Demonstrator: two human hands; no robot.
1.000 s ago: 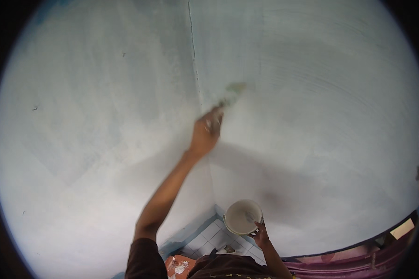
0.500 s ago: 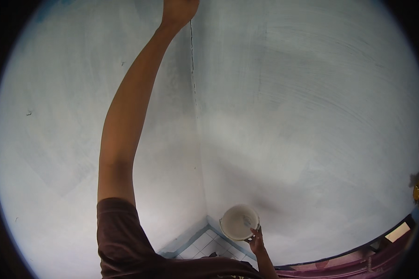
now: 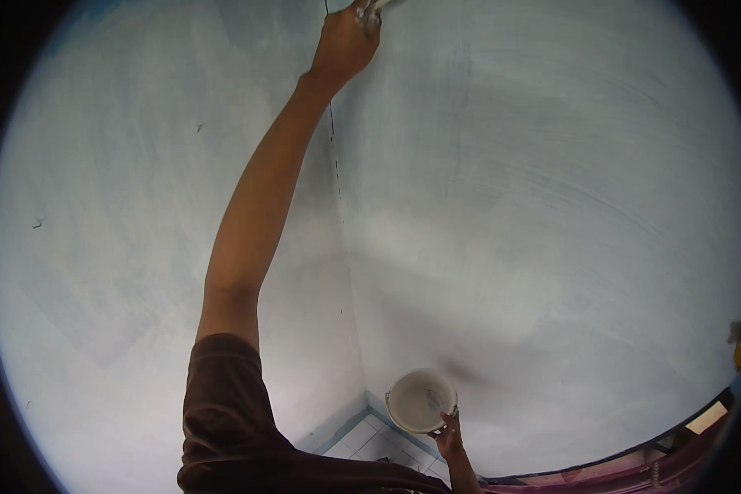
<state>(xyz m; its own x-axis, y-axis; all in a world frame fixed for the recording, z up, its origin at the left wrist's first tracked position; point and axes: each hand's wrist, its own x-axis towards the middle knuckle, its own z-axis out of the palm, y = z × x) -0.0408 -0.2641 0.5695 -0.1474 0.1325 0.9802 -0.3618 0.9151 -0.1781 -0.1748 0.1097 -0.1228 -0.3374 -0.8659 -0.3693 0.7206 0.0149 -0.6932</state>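
My left hand [image 3: 343, 41] is stretched up high along the wall corner [image 3: 337, 189], closed on a paintbrush [image 3: 372, 10] whose paint-smeared head touches the wall at the top edge of the view. My left arm in a dark brown sleeve runs up from the lower edge. Low down, my right hand [image 3: 449, 436] holds a small white paint bucket [image 3: 420, 400] by its rim. The bucket's inside looks white with paint.
Two pale, whitish-blue painted walls meet at the corner and fill the view. A tiled floor [image 3: 370, 445] shows below the corner. A pink-purple surface [image 3: 634, 473] and dark objects lie at the right rim.
My left arm has swung from chest height by the corner up to the top of the wall with the brush. The bucket in my right hand has stayed low.
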